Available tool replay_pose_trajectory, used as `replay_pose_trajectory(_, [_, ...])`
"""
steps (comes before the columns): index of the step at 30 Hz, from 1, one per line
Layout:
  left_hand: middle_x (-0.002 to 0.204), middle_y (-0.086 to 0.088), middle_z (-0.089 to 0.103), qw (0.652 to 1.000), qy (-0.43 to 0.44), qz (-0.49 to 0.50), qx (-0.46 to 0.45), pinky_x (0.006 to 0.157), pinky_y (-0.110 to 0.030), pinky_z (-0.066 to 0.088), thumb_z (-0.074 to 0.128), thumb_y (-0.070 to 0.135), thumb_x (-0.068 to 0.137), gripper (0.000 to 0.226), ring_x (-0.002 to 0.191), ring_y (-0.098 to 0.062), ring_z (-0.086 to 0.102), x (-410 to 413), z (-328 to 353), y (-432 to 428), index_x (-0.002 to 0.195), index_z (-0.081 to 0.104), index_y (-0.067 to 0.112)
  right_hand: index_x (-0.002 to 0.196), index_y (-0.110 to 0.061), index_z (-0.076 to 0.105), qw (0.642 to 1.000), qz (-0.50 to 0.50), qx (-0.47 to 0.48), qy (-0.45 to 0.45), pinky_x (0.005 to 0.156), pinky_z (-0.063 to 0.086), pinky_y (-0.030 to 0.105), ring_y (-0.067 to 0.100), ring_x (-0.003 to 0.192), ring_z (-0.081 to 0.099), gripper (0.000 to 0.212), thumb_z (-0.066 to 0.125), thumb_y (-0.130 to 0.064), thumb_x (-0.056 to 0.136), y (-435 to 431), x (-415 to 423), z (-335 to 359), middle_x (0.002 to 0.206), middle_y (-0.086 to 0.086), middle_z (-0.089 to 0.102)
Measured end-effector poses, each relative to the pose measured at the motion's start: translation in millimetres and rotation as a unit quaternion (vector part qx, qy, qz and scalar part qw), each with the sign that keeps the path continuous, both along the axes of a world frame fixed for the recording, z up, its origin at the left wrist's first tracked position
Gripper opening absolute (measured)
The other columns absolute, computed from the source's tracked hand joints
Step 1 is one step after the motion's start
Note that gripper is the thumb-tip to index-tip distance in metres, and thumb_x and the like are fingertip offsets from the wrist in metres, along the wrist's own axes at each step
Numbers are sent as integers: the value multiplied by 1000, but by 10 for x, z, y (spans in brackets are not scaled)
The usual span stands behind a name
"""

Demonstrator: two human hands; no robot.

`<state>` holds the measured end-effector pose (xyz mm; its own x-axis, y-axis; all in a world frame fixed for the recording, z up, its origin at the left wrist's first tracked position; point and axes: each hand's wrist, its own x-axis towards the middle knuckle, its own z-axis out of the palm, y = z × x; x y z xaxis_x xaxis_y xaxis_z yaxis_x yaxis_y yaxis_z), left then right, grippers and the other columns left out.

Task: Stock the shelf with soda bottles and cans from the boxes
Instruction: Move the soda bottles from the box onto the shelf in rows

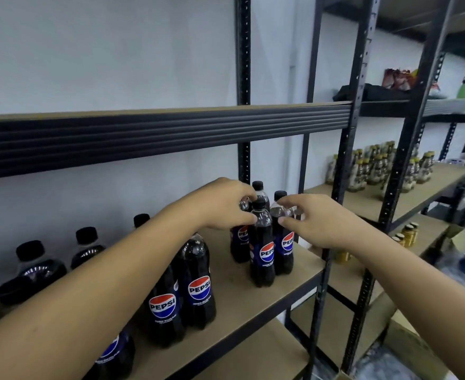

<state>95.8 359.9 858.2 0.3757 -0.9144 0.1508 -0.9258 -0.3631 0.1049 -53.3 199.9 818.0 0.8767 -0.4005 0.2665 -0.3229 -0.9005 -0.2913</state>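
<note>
Several small Pepsi bottles with black caps stand clustered at the right end of the tan shelf board. My left hand curls round the neck of the back-left small bottle. My right hand pinches the shoulder of the right small bottle. Between both hands a front small bottle stands free. Several large Pepsi bottles line the shelf to the left, partly hidden by my left forearm.
A dark metal beam of the upper shelf runs above the bottles. Black uprights bound the shelf at right. The neighbouring rack holds glass bottles and jars. Cardboard boxes sit on the floor at lower right.
</note>
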Motion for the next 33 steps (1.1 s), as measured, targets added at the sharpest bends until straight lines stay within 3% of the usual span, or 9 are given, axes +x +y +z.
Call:
replay_pose_trajectory(4, [129,-2,63,999,35,29,-10,96,-39,52,72,43,89,50,113,-22,60,-12,-62,-291,135,58,26,150,-27,46,1000,-9,20,-12,92,37,24,20,125,55,55,60,-43,99,-286,111,-72,142,1,59])
replay_pose_trajectory(7, [126,-2,62,993,81,69,-53,85,-36,54,75,40,85,56,105,-22,60,-32,-239,-516,136,54,29,154,-31,35,998,1,53,-12,98,42,33,26,128,53,67,62,-50,96,-528,281,-143,148,7,51])
replay_pose_trajectory(11, [133,-3,59,982,109,124,-93,78,-28,45,74,36,88,70,111,-24,60,28,-470,-744,149,41,29,158,-39,20,995,41,96,3,106,41,39,30,135,49,72,58,-51,98,-818,497,-219,157,6,40])
replay_pose_trajectory(15, [121,4,66,970,155,155,-109,68,-22,41,73,35,89,50,99,-16,60,76,-626,-838,135,52,37,153,-43,26,986,104,130,25,88,50,31,18,106,63,59,54,-45,101,-1039,600,-322,138,2,57])
replay_pose_trajectory(17, [118,10,65,963,171,168,-124,70,-21,40,72,34,91,50,99,-13,59,49,-663,-855,136,53,39,147,-49,30,974,135,183,15,81,58,33,14,92,67,52,55,-43,101,-1115,618,-386,123,0,62])
replay_pose_trajectory(20, [122,12,62,953,192,189,-142,83,-24,44,74,37,90,56,106,-11,59,-34,-699,-838,140,49,39,143,-52,31,962,169,213,4,89,59,43,20,97,69,49,55,-44,100,-1200,646,-441,122,1,64])
replay_pose_trajectory(27, [122,9,66,939,202,230,-160,97,-30,50,75,25,90,50,105,-14,64,-170,-715,-800,134,55,35,141,-53,35,943,231,241,-4,94,57,44,18,104,68,49,58,-44,99,-1289,698,-511,118,-7,64])
replay_pose_trajectory(31, [129,11,64,932,212,249,-153,98,-26,46,75,21,90,55,113,-14,63,-202,-684,-702,138,54,38,136,-54,37,936,263,233,-15,91,58,44,17,97,70,45,58,-47,97,-1242,711,-557,116,-3,67])
replay_pose_trajectory(33, [128,12,64,933,208,256,-146,88,-20,44,74,21,91,55,111,-12,62,-219,-670,-640,139,53,38,136,-52,38,933,277,228,-17,90,58,45,17,100,69,45,59,-47,97,-1204,728,-568,114,-6,66])
